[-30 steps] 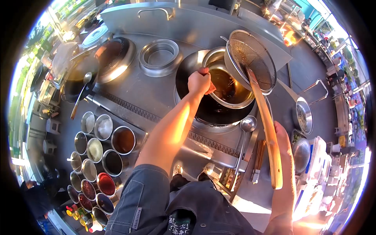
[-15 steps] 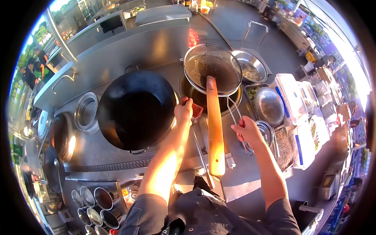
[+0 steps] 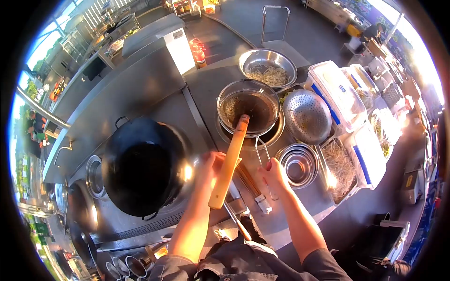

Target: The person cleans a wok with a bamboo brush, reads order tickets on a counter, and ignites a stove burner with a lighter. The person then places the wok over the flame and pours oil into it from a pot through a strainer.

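Note:
A round mesh strainer (image 3: 227, 105) rests over a pot (image 3: 280, 129), with dark brown bits against its mesh. My right hand (image 3: 275, 176) is closed on the strainer's wire handle (image 3: 261, 150). A thick wooden handle (image 3: 227, 168) slants from the strainer towards me. Just behind it, my left hand (image 3: 212, 167) is closed, its fingers partly covered by the wood, so what it grips is hidden. A brush (image 3: 263, 204) with a white end lies on the counter between my hands. The large black wok (image 3: 145, 164) stands left of my left hand.
Nested steel bowls (image 3: 300, 166), a perforated steel bowl (image 3: 307, 117) and a tray of pale shreds (image 3: 341, 166) are at the right. Lidded plastic boxes (image 3: 338, 96) stand beyond them. Behind the strainer is a steel bowl (image 3: 290, 65) with noodle-like strands.
The view has swung right. The wooden handle's near end has tilted left, across my left hand. The dark red piece seen in that hand no longer shows. The strainer has lowered onto the pot.

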Tool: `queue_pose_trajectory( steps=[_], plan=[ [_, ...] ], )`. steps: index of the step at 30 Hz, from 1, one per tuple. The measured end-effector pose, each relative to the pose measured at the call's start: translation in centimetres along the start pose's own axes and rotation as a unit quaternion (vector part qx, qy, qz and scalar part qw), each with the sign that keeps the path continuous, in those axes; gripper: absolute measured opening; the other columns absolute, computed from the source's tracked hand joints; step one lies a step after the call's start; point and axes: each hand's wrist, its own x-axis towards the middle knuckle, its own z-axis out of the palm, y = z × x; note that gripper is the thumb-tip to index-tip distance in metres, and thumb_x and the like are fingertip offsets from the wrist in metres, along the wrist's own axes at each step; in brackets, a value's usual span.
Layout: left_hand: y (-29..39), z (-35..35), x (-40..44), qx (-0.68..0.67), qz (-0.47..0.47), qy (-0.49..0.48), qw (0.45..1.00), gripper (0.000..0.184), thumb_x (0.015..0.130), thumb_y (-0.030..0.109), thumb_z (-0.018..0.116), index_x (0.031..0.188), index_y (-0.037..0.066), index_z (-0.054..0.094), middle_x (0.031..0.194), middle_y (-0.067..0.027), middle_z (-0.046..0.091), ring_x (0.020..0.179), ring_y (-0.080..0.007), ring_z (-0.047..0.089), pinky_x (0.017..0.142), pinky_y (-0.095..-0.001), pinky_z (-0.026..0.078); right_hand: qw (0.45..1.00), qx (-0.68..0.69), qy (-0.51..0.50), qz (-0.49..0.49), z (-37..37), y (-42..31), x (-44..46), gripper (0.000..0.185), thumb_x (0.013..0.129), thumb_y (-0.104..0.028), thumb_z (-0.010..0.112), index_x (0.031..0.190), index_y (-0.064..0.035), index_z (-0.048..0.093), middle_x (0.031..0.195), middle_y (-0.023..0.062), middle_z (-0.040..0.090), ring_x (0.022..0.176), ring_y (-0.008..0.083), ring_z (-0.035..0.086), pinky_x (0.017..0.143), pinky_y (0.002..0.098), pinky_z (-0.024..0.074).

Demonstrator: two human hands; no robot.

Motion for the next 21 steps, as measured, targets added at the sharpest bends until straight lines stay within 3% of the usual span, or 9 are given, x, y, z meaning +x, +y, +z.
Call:
queue_pose_trajectory(
  steps=[2, 4, 6, 8, 14, 15, 16, 18, 21],
  plan=[
    [7.7, 4.0, -5.5, -0.069, -0.057, -0.216, 0.972, 0.059, 0.093, 0.051, 0.058, 0.115, -0.004, 0.059, 0.106, -0.0188, 0.068, 0.095, -0.0289, 0.068, 0.083, -0.0384, 0.055, 1.0, 0.009, 0.008, 0.002, 0.4, 1.0, 0.4, 0.034, 0.085, -0.017, 0.073, 0.078, -0.0068, 0.041, 0.056, 0.0039, 0.053, 0.043, 0.0131, 0.053, 0.04, 0.0291, 0.0402],
    [8.9, 4.2, -7.8, -0.026, -0.094, -0.202, 0.975, 0.061, 0.095, 0.051, 0.054, 0.118, -0.005, 0.057, 0.11, -0.0229, 0.066, 0.101, -0.0354, 0.067, 0.086, -0.0436, 0.054, 1.0, 0.013, 0.022, -0.008, 1.1, 2.0, 0.6, 0.032, 0.085, -0.016, 0.072, 0.078, -0.006, 0.042, 0.057, 0.0047, 0.053, 0.044, 0.0143, 0.054, 0.041, 0.0308, 0.042],
    [9.0, 4.4, -9.5, -0.079, -0.18, -0.162, 0.967, 0.041, 0.097, 0.035, 0.058, 0.125, 0.007, 0.049, 0.118, -0.0122, 0.061, 0.107, -0.0351, 0.062, 0.1, -0.0468, 0.048, 0.999, 0.024, 0.034, -0.001, 1.9, 2.6, 0.8, 0.031, 0.084, -0.017, 0.072, 0.078, -0.0055, 0.043, 0.058, 0.0056, 0.053, 0.044, 0.0144, 0.053, 0.042, 0.0313, 0.0421],
    [8.0, 5.2, -10.3, -0.119, -0.28, -0.182, 0.935, 0.043, 0.091, 0.035, 0.068, 0.122, 0.01, 0.052, 0.116, -0.0085, 0.062, 0.105, -0.028, 0.063, 0.093, -0.0454, 0.052, 0.998, 0.035, 0.045, 0.004, 2.8, 2.9, 0.8, 0.031, 0.083, -0.017, 0.071, 0.078, -0.005, 0.044, 0.059, 0.0065, 0.054, 0.044, 0.0146, 0.053, 0.042, 0.0318, 0.0423],
    [2.6, 8.3, -11.4, -0.079, -0.258, -0.096, 0.958, 0.05, 0.082, 0.012, 0.07, 0.127, 0.004, 0.049, 0.108, -0.0063, 0.06, 0.099, -0.0185, 0.06, 0.091, -0.0381, 0.049, 0.993, -0.046, 0.093, -0.059, 3.2, 4.4, 1.1, 0.026, 0.08, -0.017, 0.071, 0.076, -0.0032, 0.049, 0.066, 0.0098, 0.055, 0.064, 0.0199, 0.059, 0.058, 0.0375, 0.0463],
    [2.4, 8.4, -11.4, -0.102, -0.231, -0.1, 0.962, 0.049, 0.083, 0.012, 0.07, 0.127, 0.004, 0.049, 0.107, -0.006, 0.06, 0.097, -0.0181, 0.06, 0.088, -0.0362, 0.05, 0.915, 0.365, 0.044, 0.167, 3.3, 5.7, 2.7, 0.025, 0.08, -0.017, 0.071, 0.076, -0.0022, 0.051, 0.069, 0.0112, 0.057, 0.068, 0.0207, 0.059, 0.062, 0.0381, 0.0468],
    [2.9, 8.8, -11.5, -0.125, -0.204, -0.104, 0.965, 0.049, 0.083, 0.012, 0.069, 0.126, 0.004, 0.049, 0.107, -0.0057, 0.059, 0.096, -0.0177, 0.06, 0.085, -0.0344, 0.051, 0.915, 0.365, 0.045, 0.167, 3.4, 5.8, 2.5, 0.025, 0.08, -0.017, 0.071, 0.076, -0.0022, 0.051, 0.069, 0.0112, 0.057, 0.068, 0.0207, 0.059, 0.062, 0.0381, 0.0468],
    [4.9, 8.4, -12.0, -0.089, -0.188, -0.095, 0.974, 0.053, 0.084, 0.006, 0.062, 0.134, 0.003, 0.044, 0.117, -0.0076, 0.055, 0.106, -0.0213, 0.057, 0.094, -0.0404, 0.049, 0.991, -0.041, 0.115, -0.06, 3.5, 5.6, 1.6, 0.022, 0.081, -0.016, 0.069, 0.075, -0.003, 0.052, 0.069, 0.0106, 0.058, 0.068, 0.0218, 0.06, 0.061, 0.0383, 0.0466],
    [5.5, 6.0, -12.1, -0.044, -0.122, -0.08, 0.988, 0.069, 0.082, 0.011, 0.066, 0.144, 0.009, 0.036, 0.131, -0.0042, 0.05, 0.12, -0.019, 0.048, 0.1, -0.0336, 0.041, 0.997, 0.027, 0.073, -0.025, 3.2, 4.3, 0.4, 0.021, 0.085, -0.02, 0.069, 0.083, -0.006, 0.053, 0.07, 0.0082, 0.062, 0.064, 0.026, 0.061, 0.058, 0.0391, 0.0493]
  ],
)
